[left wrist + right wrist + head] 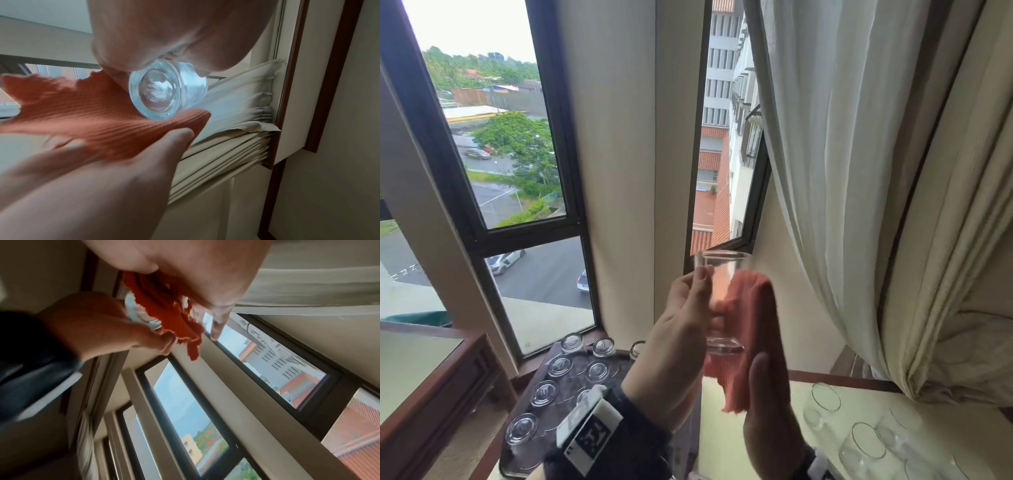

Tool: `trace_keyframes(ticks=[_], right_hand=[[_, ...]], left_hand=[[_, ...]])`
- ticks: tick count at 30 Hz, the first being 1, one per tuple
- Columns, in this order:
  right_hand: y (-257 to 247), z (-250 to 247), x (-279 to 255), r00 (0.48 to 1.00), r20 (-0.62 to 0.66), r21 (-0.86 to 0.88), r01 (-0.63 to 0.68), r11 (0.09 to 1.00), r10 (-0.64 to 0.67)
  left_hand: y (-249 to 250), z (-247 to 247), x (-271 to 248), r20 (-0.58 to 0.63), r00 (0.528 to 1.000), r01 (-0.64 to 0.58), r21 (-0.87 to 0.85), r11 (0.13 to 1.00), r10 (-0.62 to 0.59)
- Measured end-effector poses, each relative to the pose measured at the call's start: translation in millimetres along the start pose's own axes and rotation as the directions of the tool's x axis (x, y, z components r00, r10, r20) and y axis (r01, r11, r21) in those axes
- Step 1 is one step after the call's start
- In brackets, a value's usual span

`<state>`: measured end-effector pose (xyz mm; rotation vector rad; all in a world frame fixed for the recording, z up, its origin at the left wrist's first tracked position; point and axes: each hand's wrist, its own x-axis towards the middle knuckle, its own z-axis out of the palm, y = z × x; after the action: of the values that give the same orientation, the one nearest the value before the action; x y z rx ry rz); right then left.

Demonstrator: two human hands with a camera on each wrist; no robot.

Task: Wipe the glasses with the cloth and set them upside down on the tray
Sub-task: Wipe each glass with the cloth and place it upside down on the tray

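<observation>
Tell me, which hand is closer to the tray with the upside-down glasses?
Left. The left hand holds a glass above the tray's right edge; the right hand, with the cloth, is farther right.

Glass (722,301) raised between left hand (681,329) and cloth (748,342), right hand (767,411) behind cloth; tray (558,411) with upturned glasses (558,366) below left, further glasses (866,442) below right.
</observation>
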<state>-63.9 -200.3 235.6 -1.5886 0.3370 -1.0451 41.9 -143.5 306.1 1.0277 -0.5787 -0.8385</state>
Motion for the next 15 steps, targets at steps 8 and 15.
trace_keyframes(ticks=[8,15], right_hand=[[-39,-12,35,0.969,-0.14,-0.071,0.194,0.978,-0.203],[-7,3,-13,0.931,0.189,-0.073,0.331,0.941,-0.313]], left_hand=[[-13,18,-6,0.044,0.996,0.073,0.092,0.993,-0.078],[21,1,14,-0.111,0.992,-0.048,0.151,0.987,0.065]])
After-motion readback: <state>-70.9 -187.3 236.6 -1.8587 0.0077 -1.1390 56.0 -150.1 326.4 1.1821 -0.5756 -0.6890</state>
